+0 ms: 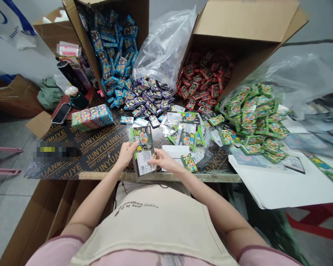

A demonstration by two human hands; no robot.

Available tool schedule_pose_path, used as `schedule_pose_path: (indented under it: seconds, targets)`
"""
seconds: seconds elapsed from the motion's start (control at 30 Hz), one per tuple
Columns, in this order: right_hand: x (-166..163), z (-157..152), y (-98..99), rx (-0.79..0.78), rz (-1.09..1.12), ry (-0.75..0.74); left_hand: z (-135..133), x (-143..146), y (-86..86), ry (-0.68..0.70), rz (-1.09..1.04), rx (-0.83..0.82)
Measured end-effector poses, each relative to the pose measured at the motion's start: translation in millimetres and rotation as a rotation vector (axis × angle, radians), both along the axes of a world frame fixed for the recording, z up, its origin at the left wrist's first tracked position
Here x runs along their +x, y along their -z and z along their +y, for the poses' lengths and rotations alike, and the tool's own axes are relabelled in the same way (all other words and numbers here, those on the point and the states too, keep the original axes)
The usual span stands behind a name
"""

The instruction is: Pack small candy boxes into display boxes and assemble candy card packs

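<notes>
My left hand (127, 154) grips the left edge of a clear bag with a green printed card (142, 147) inside, held just above the table's front edge. My right hand (163, 160) pinches the bag's lower right corner, fingers closed on it. A small green sachet (189, 162) lies on the table just right of my right hand. More clear bags with cards (183, 129) lie spread behind the one I hold.
Piles of small sachets surround the work spot: blue (115, 48) in a tipped carton, purple (148, 98), red (202, 79) in another carton, green (252, 118) on plastic. A packed display box (91, 117), a phone (61, 113) and a cup (76, 96) sit left. White board (280, 184) lies right.
</notes>
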State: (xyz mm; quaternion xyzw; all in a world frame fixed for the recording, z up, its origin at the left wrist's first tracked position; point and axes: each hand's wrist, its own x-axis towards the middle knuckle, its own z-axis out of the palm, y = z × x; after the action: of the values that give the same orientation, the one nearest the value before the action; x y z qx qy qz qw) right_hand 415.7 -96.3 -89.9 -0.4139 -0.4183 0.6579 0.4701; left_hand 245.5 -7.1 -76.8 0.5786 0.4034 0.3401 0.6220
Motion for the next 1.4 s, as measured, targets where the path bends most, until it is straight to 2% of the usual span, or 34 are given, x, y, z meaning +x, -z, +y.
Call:
schedule_pose_path:
  seconds: [0.1,0.2,0.3,0.37,0.47,0.53,0.57,0.67,0.77,0.9,1.0,1.1,1.23,1.4]
  targets:
    - [8.3,2.3,6.9,0.015,-0.077,0.157,-2.1,-0.7,6.5,0.159,-0.042,-0.083]
    - [19.9,11.3,1.7,0.064,-0.117,0.272,-6.5,-1.2,15.5,0.286,-0.047,-0.050]
    - [22.4,24.2,-10.9,0.092,-0.026,0.574,-13.4,6.6,20.9,0.312,-0.021,-0.011]
    - [15.1,31.9,-19.1,0.044,0.046,0.756,-20.2,18.9,17.7,0.231,-0.127,-0.077]
    - [-5.0,36.5,-28.6,0.034,0.042,0.876,-29.6,41.8,4.1,-0.052,-0.421,-0.233]
    - [-16.8,34.6,-33.6,0.060,0.043,0.873,-30.9,52.3,-6.3,-0.202,-0.529,-0.348]
    - [-20.2,32.6,-35.9,0.064,0.060,0.857,-29.5,54.5,-10.9,-0.233,-0.536,-0.410]
    - [-17.8,26.2,-42.1,0.033,0.135,0.750,-19.9,49.0,-22.8,-0.194,-0.478,-0.501]
    - [-4.0,21.8,-47.2,-0.003,0.157,0.607,-12.5,35.7,-34.1,-0.099,-0.417,-0.388]
    - [9.6,17.9,-49.1,0.121,0.021,0.691,-14.5,24.8,-43.8,-0.055,-0.362,-0.168]
    - [10.9,14.9,-45.4,0.201,-0.018,0.731,-15.0,21.3,-40.1,-0.014,-0.418,-0.244]
    - [8.2,12.5,-40.2,0.203,0.006,0.766,-11.7,20.1,-28.6,0.059,-0.451,-0.391]
    - [0.6,10.9,-38.8,0.182,0.036,0.789,-12.0,24.0,-15.1,0.150,-0.415,-0.469]
    - [-7.8,13.5,-41.6,0.172,0.067,0.821,-18.1,29.3,-17.9,0.139,-0.426,-0.483]
